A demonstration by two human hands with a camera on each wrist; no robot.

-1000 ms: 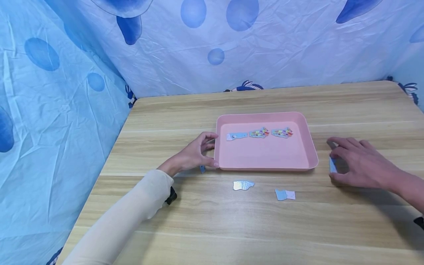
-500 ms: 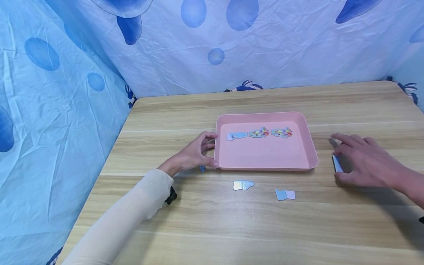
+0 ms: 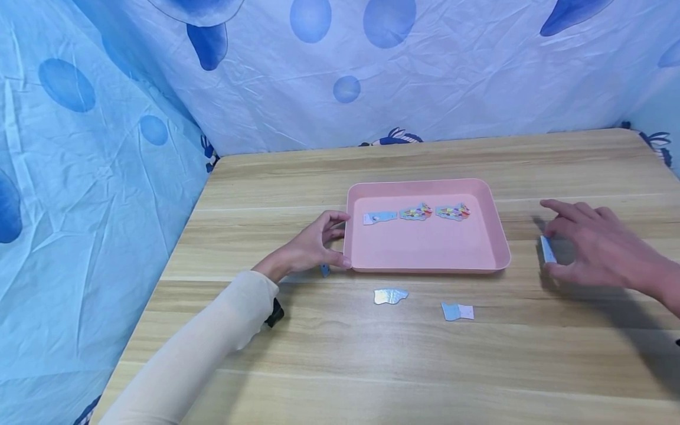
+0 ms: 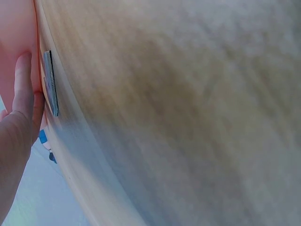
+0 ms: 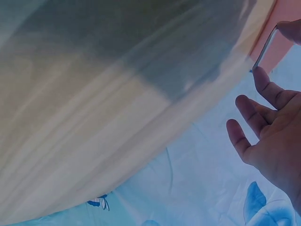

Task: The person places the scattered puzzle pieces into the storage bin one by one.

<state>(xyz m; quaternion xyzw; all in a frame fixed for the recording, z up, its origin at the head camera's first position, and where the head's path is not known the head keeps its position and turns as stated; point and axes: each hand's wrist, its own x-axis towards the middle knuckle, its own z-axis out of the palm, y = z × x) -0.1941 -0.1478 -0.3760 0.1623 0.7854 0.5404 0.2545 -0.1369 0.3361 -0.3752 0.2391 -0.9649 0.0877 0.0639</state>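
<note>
My right hand (image 3: 602, 251) pinches a light-blue jigsaw puzzle piece (image 3: 548, 250) by its ends, thumb against index finger, to the right of the pink tray (image 3: 425, 251). In the right wrist view the piece (image 5: 266, 46) shows edge-on between the two fingertips, the other fingers loose. My left hand (image 3: 310, 243) touches the tray's left side, thumb by the front corner and fingers lying along the wall. Inside the tray, a blue piece (image 3: 381, 218) and two multicoloured pieces (image 3: 416, 212) lie in a row.
On the wooden table (image 3: 372, 366) in front of the tray lie a shiny blue piece (image 3: 390, 296) and a blue-and-lilac piece (image 3: 457, 311). Another piece (image 3: 325, 270) is partly hidden beside my left hand. A blue patterned cloth (image 3: 340, 118) hangs behind and at the left.
My right hand has moved right and away from me, carrying the puzzle piece, which now shows farther from the tray. My left hand and the tray have stayed put.
</note>
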